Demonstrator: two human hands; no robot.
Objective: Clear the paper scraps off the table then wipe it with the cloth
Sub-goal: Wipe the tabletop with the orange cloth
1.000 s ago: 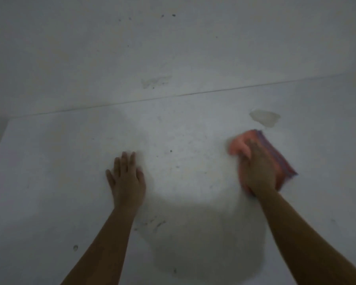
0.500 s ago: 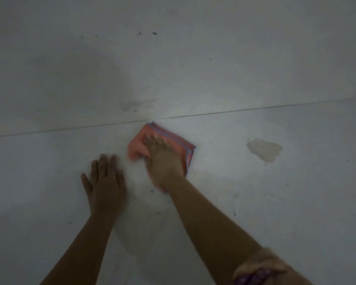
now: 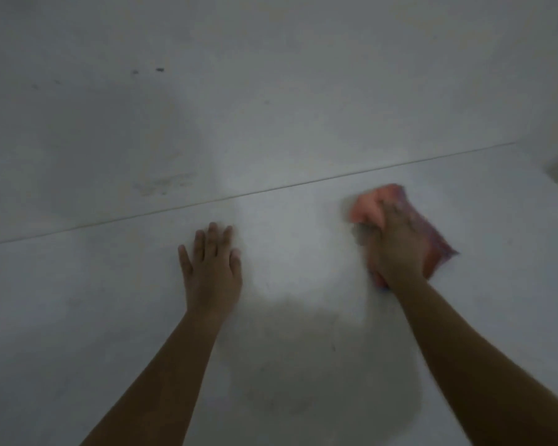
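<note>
A folded orange-pink cloth (image 3: 371, 204) with a purple edge lies on the white table (image 3: 110, 300), right of centre near the far edge. My right hand (image 3: 393, 249) presses down on it and covers most of it; both are blurred by motion. My left hand (image 3: 211, 268) rests flat on the table to the left, fingers together and stretched out, holding nothing. No paper scraps show on the table.
The table's far edge (image 3: 271, 188) runs against a pale wall (image 3: 271, 75) with a few dark specks and a smudge. The table's right corner (image 3: 529, 149) shows at the right. A dark shadow falls on the table between my forearms.
My right hand has swept the cloth from the centre, next to my left hand, out to the right. The pale stain seen earlier on the right is no longer in view.
</note>
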